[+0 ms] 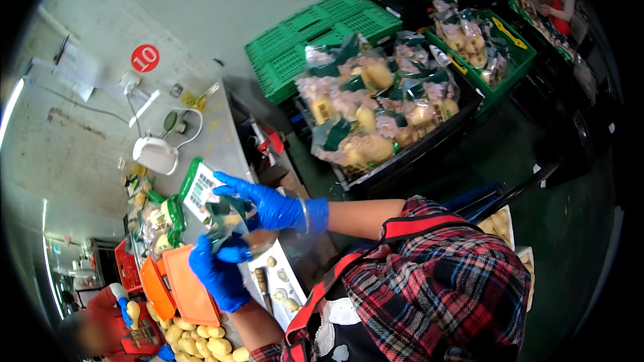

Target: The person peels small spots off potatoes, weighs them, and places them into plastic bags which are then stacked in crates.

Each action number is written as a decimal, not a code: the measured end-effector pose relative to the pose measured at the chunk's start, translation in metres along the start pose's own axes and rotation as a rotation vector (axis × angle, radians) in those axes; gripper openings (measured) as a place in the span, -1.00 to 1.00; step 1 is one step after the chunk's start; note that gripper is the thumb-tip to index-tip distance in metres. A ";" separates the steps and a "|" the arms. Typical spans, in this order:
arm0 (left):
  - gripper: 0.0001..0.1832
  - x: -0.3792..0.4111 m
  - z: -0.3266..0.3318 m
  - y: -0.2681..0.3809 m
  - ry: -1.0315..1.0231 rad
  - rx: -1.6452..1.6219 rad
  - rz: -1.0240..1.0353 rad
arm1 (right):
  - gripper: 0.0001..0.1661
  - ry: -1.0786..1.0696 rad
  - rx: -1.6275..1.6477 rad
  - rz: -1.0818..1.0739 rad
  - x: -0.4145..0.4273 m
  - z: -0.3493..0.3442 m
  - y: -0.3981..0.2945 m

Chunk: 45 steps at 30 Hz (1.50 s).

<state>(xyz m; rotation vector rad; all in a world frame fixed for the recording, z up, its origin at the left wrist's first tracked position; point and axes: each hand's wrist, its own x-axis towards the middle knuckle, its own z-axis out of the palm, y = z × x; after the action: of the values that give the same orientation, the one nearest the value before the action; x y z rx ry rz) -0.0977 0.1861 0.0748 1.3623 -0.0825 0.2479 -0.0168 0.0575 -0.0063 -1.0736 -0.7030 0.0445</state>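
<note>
Both my hands wear blue gloves and hold a plastic bag (226, 213) with dark green print over the metal worktop. My left hand (219, 274) grips its near-lower side, and my right hand (276, 207) has the other side, fingers stretched out past it. Whether anything is inside the bag is hard to tell. Just beyond lies a white printed sheet or pack with a green edge (201, 186). Beneath my hands, a white board or tray (294, 279) carries a knife with a wrapped handle (260, 280) and several cut lotus root pieces (279, 295).
Peeled lotus roots (201, 344) are heaped beside orange plastic containers (191, 286). Filled bags (163, 223) and a white appliance (156, 155) stand along the wall. To my right, a black crate (417, 146) holds bagged lotus roots, near green crates (322, 25). A co-worker (121, 322) holds a root.
</note>
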 end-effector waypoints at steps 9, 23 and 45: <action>-0.35 0.049 0.172 -0.035 -0.578 0.158 -0.026 | -0.79 0.755 -0.353 -0.368 -0.049 -0.237 -0.128; -0.55 -0.028 0.039 -0.083 -0.018 0.321 -0.381 | -0.41 0.398 -1.053 -0.046 0.008 -0.433 -0.042; 0.05 -0.486 -0.331 -0.044 2.044 1.135 -0.911 | -0.56 -1.236 -0.755 0.048 0.018 0.193 0.125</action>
<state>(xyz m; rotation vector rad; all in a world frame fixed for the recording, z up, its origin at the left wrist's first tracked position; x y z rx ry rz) -0.5880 0.4388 -0.1343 1.3821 2.6055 0.8369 -0.0712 0.2784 -0.0443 -1.7691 -1.8996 0.5551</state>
